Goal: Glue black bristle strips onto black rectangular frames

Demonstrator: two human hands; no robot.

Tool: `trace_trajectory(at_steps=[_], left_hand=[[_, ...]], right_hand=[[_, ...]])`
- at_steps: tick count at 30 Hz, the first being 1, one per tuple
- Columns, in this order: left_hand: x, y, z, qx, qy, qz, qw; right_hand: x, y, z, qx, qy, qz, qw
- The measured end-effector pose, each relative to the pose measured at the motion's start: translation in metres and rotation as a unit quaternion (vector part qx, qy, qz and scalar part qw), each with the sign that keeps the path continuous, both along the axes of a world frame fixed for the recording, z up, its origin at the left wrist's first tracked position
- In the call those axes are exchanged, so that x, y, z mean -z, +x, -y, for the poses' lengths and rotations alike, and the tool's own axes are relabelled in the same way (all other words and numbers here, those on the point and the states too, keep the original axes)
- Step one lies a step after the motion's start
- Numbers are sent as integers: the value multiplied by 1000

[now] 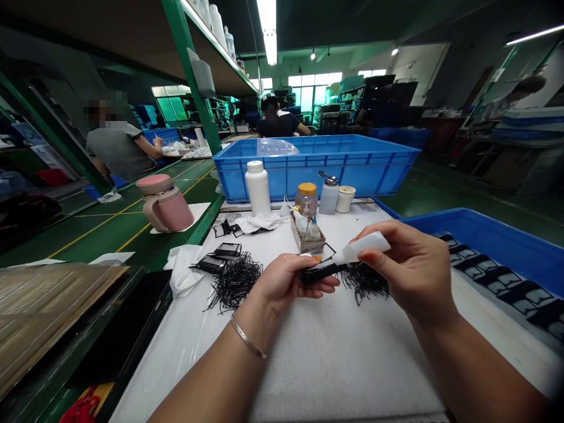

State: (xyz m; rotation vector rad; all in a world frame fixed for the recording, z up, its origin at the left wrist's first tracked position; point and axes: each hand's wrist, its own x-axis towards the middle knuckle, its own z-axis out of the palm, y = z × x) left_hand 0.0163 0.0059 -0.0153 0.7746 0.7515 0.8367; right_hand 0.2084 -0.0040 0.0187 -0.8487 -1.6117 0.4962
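My left hand (286, 284) is closed on a small black flat part (321, 272), held level above the white table (335, 358). My right hand (408, 267) pinches a small white squeeze bottle (362, 247), its tip pointing down-left at the black part. Two heaps of thin black strips lie under the hands, one on the left (233, 283) and one on the right (366, 281). A few black frames (219, 257) rest beside the left heap.
A big blue crate (317, 167) stands at the back, with a white bottle (258, 189), a yellow-capped jar (307, 198), a pump bottle (328, 194) and a small box (308, 238) before it. A blue tray (493, 247) of black parts sits right. A pink mug (164, 202) stands left. Other people work behind.
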Motion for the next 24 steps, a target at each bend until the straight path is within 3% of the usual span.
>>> trace_trajectory(at_steps=[24], left_hand=[[-1,0,2,17,30,-20,999]], right_hand=[[0,-1,-1,-2,-11,17,1000]])
